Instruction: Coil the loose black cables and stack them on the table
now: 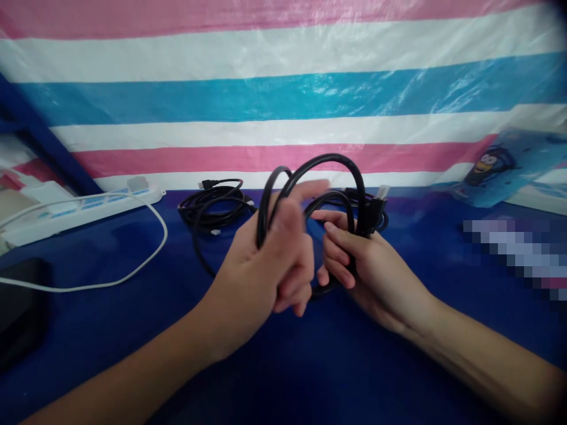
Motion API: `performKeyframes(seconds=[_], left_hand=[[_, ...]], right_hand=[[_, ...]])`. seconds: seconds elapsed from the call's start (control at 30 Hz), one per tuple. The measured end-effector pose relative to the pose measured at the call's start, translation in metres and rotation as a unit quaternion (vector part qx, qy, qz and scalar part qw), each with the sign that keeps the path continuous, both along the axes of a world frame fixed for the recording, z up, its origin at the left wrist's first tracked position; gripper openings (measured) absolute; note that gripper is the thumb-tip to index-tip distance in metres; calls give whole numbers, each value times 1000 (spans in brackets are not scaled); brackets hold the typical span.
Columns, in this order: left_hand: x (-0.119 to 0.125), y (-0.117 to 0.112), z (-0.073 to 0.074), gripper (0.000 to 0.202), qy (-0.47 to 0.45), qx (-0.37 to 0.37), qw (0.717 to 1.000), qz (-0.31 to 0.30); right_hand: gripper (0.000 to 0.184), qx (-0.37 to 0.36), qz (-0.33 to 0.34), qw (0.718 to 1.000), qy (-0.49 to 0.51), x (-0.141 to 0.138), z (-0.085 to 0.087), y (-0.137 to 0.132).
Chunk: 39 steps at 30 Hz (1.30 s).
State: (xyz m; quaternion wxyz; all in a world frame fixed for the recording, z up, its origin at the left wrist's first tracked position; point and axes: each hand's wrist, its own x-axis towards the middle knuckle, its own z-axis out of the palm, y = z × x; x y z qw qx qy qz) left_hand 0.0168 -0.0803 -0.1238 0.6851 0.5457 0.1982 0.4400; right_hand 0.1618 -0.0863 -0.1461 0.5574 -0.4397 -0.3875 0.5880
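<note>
A thick black cable is looped between my two hands above the blue table. My left hand is closed round one side of the loops, its index finger stretched out and slightly blurred. On the other side, my right hand grips the cable with curled fingers. The cable's black connector, with a pale cap or tip, sticks up beside my right hand. Behind my left hand lies a coiled black cable with its plugs showing. Part of another dark coil is half hidden behind my right hand.
A white power strip lies at the left, with a white cord curving over the blue table. A dark object sits at the left edge. At the right is a blue cartoon-printed packet. Striped plastic sheeting hangs behind.
</note>
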Motion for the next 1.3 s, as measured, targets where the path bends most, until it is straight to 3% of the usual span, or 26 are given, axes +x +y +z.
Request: performKeyframes(seconds=[0.1,0.23,0.37,0.53,0.67,0.87,0.93,1.13,1.2,1.3], left_hand=[[-1,-6,4,45,36,0,999,-12],[-3,-3,10,47,57,-96,992,53],[-5,7,10,24,112,-93,988,60],[-13,14,10,2,182,-40,982,12],[-21,17,13,7,176,-60,981,-55],[-21,16,8,25,138,-165,964,-156],[-19,15,5,36,137,-169,966,-141],[-12,15,5,47,62,-189,980,-3],[-12,16,6,50,51,-197,979,-2],[-14,17,8,43,74,-211,974,-48]], right_hand=[[25,-7,21,1000,-17,1,1,1],[25,33,22,996,-84,4,3,2],[25,82,-3,980,-180,8,7,0],[24,143,-27,951,-273,13,9,-3],[21,136,35,933,-330,15,11,-2],[25,37,102,950,-293,17,8,2],[23,17,106,966,-235,16,5,4],[20,17,78,995,-52,9,4,3],[21,12,69,997,-38,8,7,1],[21,-10,96,993,-67,11,9,1]])
